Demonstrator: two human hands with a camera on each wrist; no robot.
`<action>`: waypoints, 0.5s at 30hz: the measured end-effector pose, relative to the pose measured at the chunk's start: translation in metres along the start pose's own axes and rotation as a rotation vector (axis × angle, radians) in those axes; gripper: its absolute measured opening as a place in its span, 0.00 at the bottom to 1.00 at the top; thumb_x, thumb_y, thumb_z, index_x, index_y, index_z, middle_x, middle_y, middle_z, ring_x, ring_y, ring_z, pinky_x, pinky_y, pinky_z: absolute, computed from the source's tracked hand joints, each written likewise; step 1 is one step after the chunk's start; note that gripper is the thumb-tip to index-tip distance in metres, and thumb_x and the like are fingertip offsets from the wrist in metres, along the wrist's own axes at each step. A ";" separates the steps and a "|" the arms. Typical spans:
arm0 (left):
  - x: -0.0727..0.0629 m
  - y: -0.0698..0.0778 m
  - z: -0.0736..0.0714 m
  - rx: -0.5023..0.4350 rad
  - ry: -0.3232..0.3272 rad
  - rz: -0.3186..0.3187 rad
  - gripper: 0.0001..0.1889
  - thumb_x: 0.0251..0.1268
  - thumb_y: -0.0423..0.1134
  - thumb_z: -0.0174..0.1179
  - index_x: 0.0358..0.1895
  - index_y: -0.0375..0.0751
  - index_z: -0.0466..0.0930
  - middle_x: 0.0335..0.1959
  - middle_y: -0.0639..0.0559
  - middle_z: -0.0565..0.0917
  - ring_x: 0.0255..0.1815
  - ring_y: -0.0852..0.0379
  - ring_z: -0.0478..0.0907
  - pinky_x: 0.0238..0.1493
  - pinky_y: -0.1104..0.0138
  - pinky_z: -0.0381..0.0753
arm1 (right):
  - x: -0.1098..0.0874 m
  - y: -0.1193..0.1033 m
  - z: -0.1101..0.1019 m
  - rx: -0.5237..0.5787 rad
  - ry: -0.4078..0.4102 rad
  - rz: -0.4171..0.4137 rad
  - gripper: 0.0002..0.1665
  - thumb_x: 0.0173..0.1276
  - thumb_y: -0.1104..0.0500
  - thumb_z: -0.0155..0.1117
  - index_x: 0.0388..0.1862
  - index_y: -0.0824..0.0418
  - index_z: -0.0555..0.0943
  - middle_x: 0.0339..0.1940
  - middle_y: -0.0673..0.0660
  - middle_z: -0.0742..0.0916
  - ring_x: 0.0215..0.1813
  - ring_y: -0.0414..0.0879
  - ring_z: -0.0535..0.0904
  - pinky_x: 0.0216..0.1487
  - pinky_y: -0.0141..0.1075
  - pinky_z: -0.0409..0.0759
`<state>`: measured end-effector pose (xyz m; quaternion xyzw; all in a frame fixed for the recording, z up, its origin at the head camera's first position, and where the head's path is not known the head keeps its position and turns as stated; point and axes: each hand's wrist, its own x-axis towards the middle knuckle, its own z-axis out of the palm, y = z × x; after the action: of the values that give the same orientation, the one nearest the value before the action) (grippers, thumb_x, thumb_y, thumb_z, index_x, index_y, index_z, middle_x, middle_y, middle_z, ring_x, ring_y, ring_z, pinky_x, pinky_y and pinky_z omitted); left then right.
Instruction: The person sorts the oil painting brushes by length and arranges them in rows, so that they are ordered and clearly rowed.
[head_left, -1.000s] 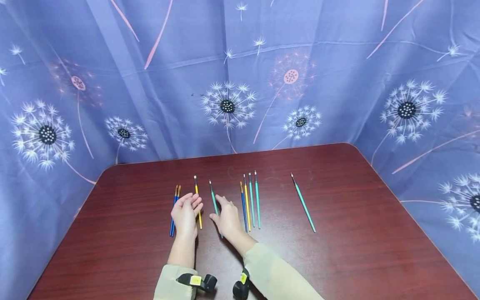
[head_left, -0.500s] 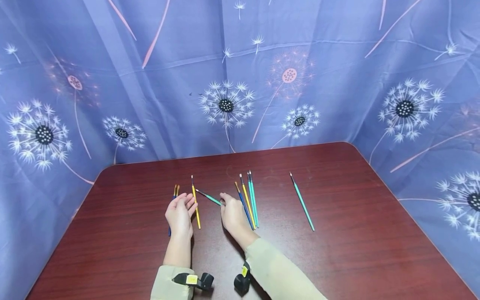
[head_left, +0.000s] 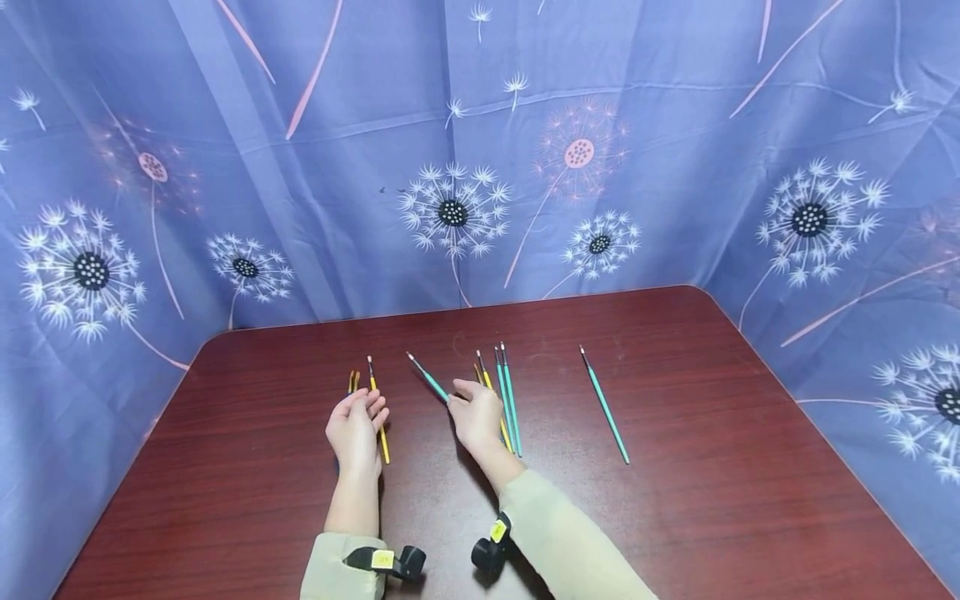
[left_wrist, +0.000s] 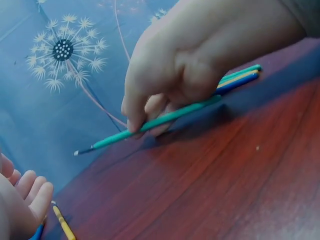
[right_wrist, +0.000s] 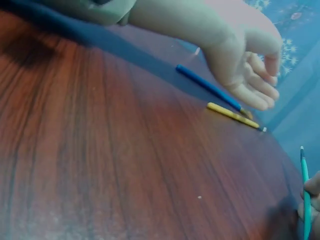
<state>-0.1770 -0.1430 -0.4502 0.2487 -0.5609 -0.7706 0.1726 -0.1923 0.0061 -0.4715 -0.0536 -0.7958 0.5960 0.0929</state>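
Teal and slender, a paintbrush (head_left: pixel 429 379) is pinched by the right hand (head_left: pixel 476 414) over the reddish-brown, wood-grained bench (head_left: pixel 720 508), its long axis slanted forward-left; the left hand (head_left: pixel 355 429), farther off, is left relaxed, unladen.

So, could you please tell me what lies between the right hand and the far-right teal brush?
In the head view: part of a yellow brush, two teal brushes, then bare table.
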 end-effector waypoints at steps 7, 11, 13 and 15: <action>0.002 -0.005 0.001 0.172 0.070 0.106 0.10 0.67 0.29 0.46 0.46 0.28 0.75 0.49 0.32 0.81 0.40 0.59 0.81 0.40 0.75 0.82 | 0.001 -0.001 -0.007 0.231 -0.049 0.142 0.20 0.59 0.69 0.64 0.52 0.71 0.79 0.51 0.67 0.84 0.55 0.54 0.81 0.55 0.41 0.80; 0.005 -0.006 0.003 0.255 0.067 0.124 0.13 0.67 0.29 0.47 0.48 0.27 0.76 0.52 0.33 0.80 0.46 0.53 0.79 0.42 0.75 0.78 | 0.003 -0.004 -0.015 0.401 -0.077 0.228 0.23 0.59 0.72 0.62 0.55 0.74 0.76 0.54 0.70 0.82 0.52 0.54 0.82 0.51 0.37 0.81; 0.007 -0.006 0.004 0.294 0.042 0.124 0.14 0.67 0.30 0.46 0.51 0.26 0.76 0.54 0.33 0.78 0.53 0.50 0.76 0.49 0.71 0.76 | 0.004 -0.005 -0.019 0.459 -0.080 0.270 0.24 0.59 0.73 0.61 0.56 0.74 0.75 0.55 0.70 0.81 0.49 0.52 0.84 0.49 0.34 0.82; 0.010 -0.006 0.003 0.339 -0.003 0.111 0.17 0.69 0.31 0.44 0.54 0.27 0.74 0.58 0.33 0.76 0.59 0.47 0.71 0.57 0.64 0.73 | 0.006 -0.004 -0.025 0.486 -0.074 0.293 0.24 0.59 0.73 0.62 0.56 0.74 0.75 0.55 0.71 0.81 0.45 0.49 0.85 0.46 0.32 0.83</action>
<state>-0.1869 -0.1438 -0.4570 0.2417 -0.6958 -0.6546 0.1699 -0.1931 0.0293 -0.4600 -0.1222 -0.6163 0.7778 -0.0132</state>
